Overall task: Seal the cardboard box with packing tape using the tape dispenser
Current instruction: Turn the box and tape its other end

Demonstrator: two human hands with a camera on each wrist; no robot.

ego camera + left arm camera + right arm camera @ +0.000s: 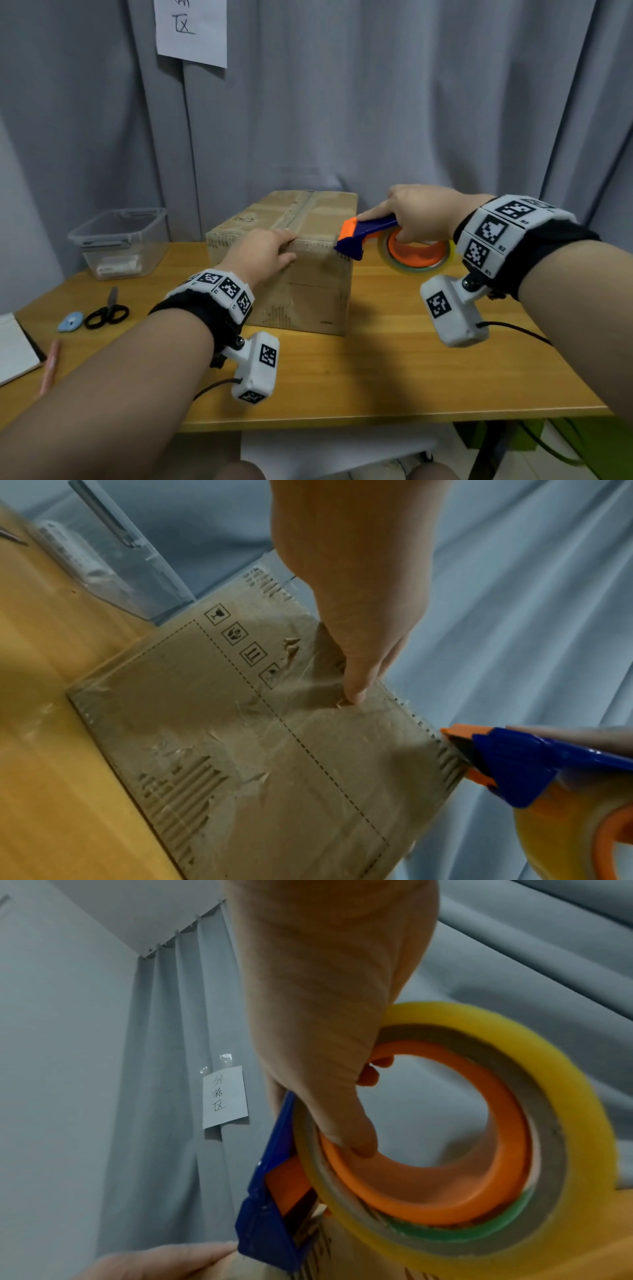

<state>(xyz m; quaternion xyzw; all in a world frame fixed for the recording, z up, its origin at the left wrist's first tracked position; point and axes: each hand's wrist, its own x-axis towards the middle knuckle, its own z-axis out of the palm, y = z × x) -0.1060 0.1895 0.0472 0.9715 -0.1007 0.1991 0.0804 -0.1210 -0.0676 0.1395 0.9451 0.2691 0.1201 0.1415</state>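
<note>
A brown cardboard box [308,219] stands on the wooden table [411,377], its flaps closed, with an old tape strip along the top seam. My left hand [263,253] rests on the box's near top edge, fingers on top. Its thumb [356,691] presses flat on the front face [240,737]. My right hand [418,216] grips a blue and orange tape dispenser [363,236] through the roll's orange core [428,1191], index finger along its top. The dispenser's blade end [479,753] touches the box's near right top corner. The yellowish tape roll [416,255] hangs right of the box.
A clear lidded plastic container [120,240] stands left of the box. Black scissors [108,313], a small blue disc [70,322], a pink pen [51,363] and a notebook [13,346] lie at the table's left. A grey curtain with a paper sign [191,31] hangs behind.
</note>
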